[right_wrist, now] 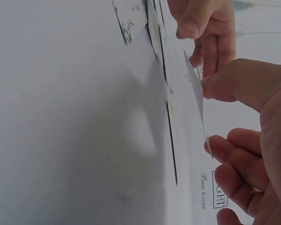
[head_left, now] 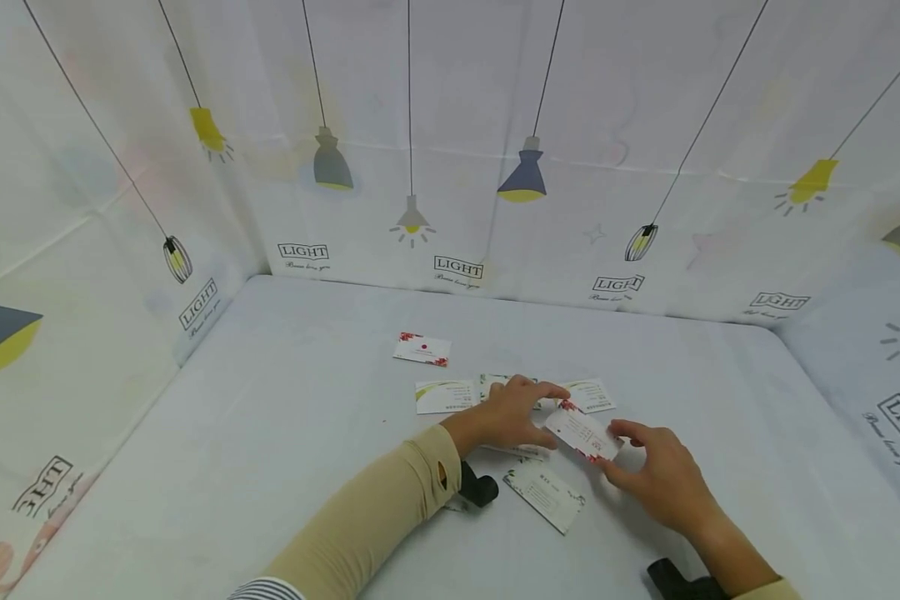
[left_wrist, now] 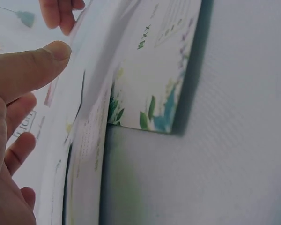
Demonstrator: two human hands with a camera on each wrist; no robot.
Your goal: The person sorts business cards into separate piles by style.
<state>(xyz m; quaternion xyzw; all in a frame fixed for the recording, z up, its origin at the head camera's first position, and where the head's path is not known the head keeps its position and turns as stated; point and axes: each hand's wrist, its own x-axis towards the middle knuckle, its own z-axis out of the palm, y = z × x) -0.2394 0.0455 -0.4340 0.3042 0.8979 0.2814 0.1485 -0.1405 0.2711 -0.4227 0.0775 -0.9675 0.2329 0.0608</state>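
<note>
A white business card point(head_left: 583, 432) with red flowers at its corners hangs tilted above the table between both hands. My left hand point(head_left: 512, 412) pinches its left end, index finger at the upper corner and thumb at the lower one. On the other end, my right hand point(head_left: 663, 475) grips it with thumb and index finger. The right wrist view shows this card point(right_wrist: 195, 82) nearly edge-on, slightly bent. Below lies a card with green leaves point(head_left: 546, 497). Other cards, including a yellow-striped card point(head_left: 445, 397), lie behind and beneath the left hand, partly hidden.
Farther back lies another red-flowered card point(head_left: 422, 349). A card with a yellow curve point(head_left: 591, 395) sits behind the held one. Pale cloth covers the table point(head_left: 270, 417), and a lamp-printed curtain point(head_left: 457, 108) stands along its back and sides. A black wrist mount point(head_left: 480, 486) shows under the left sleeve.
</note>
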